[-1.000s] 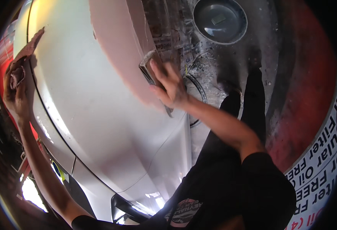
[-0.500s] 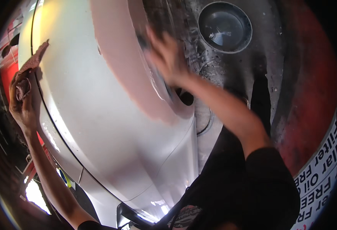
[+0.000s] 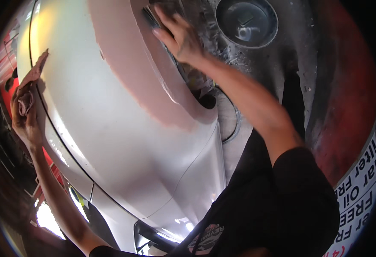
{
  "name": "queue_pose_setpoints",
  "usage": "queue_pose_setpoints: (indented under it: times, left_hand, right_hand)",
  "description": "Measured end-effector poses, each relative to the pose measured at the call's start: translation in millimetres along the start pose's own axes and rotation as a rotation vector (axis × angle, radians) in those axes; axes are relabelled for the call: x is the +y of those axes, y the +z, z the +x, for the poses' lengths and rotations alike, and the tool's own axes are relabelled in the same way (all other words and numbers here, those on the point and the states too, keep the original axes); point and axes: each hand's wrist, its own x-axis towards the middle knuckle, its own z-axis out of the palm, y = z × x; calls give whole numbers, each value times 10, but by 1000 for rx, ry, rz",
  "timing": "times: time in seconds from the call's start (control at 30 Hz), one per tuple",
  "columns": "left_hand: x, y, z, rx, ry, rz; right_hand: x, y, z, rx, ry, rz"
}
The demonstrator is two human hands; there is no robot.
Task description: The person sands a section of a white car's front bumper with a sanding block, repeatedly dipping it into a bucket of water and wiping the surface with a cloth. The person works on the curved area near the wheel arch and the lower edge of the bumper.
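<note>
My left hand [image 3: 26, 126] grips a crumpled dusty-pink cloth [image 3: 38, 68] at the left seam of a white, curved car body panel [image 3: 89, 128]. A broad pale pink patch of filler or primer [image 3: 119, 60] covers the panel's upper right part, with a ragged edge. At the top of this patch, my right hand [image 3: 177, 36] is on a dark sanding block [image 3: 150, 18], fingers bent over it and thumb along it. The block lies at the patch's right edge, partly hidden by the fingers.
A round grey bowl [image 3: 274, 23] of water with a small piece inside stands on the grimy floor [image 3: 303, 55]. A dark hose [image 3: 235, 132] curves beside the panel. My dark-clad leg [image 3: 295, 103] is at right, near a red floor area [image 3: 346, 107] and a lettered white banner [image 3: 359, 192].
My right hand and the block have moved up along the pink patch from its middle to near the top of the view. My left hand keeps its hold on the cloth at the seam.
</note>
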Motion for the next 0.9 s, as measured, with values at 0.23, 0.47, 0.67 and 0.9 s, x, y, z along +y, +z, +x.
queue_pose_setpoints:
  times: [0.23,0.47,0.67,0.9]
  left_hand:
    - [294,52,13,-32,-18,139]
    - [91,85,124,-30,264,388]
    - [659,346,245,-158,411,685]
    - [1436,2177,1208,-284,517,480]
  right_hand:
    - [-218,201,-1523,52,-300,-117]
    - [474,28,350,148,58,-163]
    - [600,-925,-903,69,375,274]
    - [959,-1899,-2701,16,833,128]
